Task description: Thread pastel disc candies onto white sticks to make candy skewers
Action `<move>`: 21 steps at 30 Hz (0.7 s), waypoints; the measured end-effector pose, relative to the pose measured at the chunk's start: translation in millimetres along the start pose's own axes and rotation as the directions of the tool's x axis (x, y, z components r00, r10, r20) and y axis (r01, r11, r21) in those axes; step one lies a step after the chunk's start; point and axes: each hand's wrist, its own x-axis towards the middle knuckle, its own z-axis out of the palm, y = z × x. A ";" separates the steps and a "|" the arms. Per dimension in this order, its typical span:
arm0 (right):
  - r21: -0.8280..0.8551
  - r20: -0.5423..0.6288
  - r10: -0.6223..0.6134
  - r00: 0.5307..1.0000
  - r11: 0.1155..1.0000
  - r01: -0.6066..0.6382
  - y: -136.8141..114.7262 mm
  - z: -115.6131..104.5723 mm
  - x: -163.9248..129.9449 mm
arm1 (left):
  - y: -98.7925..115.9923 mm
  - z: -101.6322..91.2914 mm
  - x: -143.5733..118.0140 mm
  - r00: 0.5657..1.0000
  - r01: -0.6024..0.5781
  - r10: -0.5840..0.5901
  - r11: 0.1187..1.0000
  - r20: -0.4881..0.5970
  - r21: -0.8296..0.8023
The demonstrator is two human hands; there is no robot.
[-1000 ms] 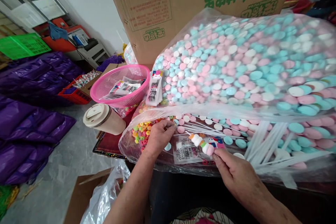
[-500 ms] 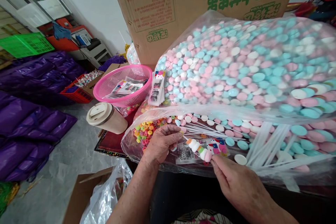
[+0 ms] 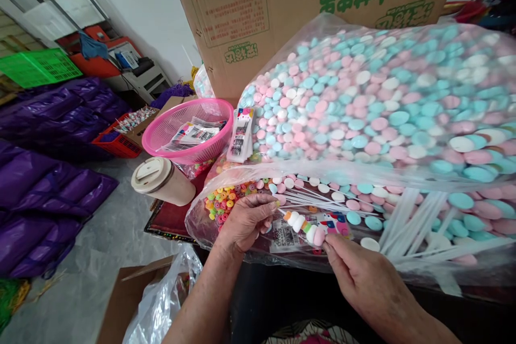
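Note:
Between my two hands is a candy skewer (image 3: 297, 222), a white stick threaded with white and pink marshmallow-like pieces and orange and green rings. My left hand (image 3: 249, 220) pinches the bare stick at its upper left end. At the lower right end, my right hand (image 3: 360, 269) has thumb and fingers closed at the pink piece; its fingertips are partly hidden. A printed clear wrapper (image 3: 284, 237) lies beneath the skewer. Loose white sticks (image 3: 318, 199) lie just behind it, and small coloured candy rings (image 3: 220, 203) are heaped beside my left hand.
A large clear bag (image 3: 363, 113) of pink, blue and white candies fills the right side, before a cardboard box (image 3: 242, 16). More sticks (image 3: 411, 226) lie at right. A pink basket (image 3: 161, 145) with wrappers and a lidded cup (image 3: 173, 185) stand left. A plastic-lined carton (image 3: 124, 290) sits below.
Both hands keep the same hold on the skewer. It has shifted very slightly, and the whole view has moved a little.

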 end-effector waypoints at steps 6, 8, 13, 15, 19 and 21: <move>-0.004 -0.011 -0.014 1.000 1.000 0.014 -0.8 -1.9 3.0 | -0.5 -3.1 1.3 1.000 0.013 -0.013 1.000 0.018 0.001; -0.008 -0.011 -0.030 0.999 1.000 0.030 -1.7 -1.4 2.3 | -2.5 -3.3 1.8 0.999 0.016 -0.017 1.000 0.029 0.024; -0.050 0.045 -0.026 0.999 0.998 0.028 -5.0 2.6 -1.0 | -5.0 -0.5 -3.6 0.997 0.005 -0.023 0.969 0.070 0.248; 0.005 0.072 0.015 0.997 1.000 -0.015 -4.0 4.7 -0.7 | -2.0 0.1 -5.2 0.992 -0.008 -0.035 0.944 0.123 0.330; 0.216 0.110 0.149 0.983 0.962 -0.170 6.8 6.7 0.9 | 7.9 2.2 3.9 0.980 -0.200 0.173 0.815 0.100 0.545; 0.231 0.108 0.202 0.973 0.947 -0.222 13.9 6.4 -0.3 | 9.3 5.7 14.3 0.942 -0.286 0.315 0.565 0.117 0.774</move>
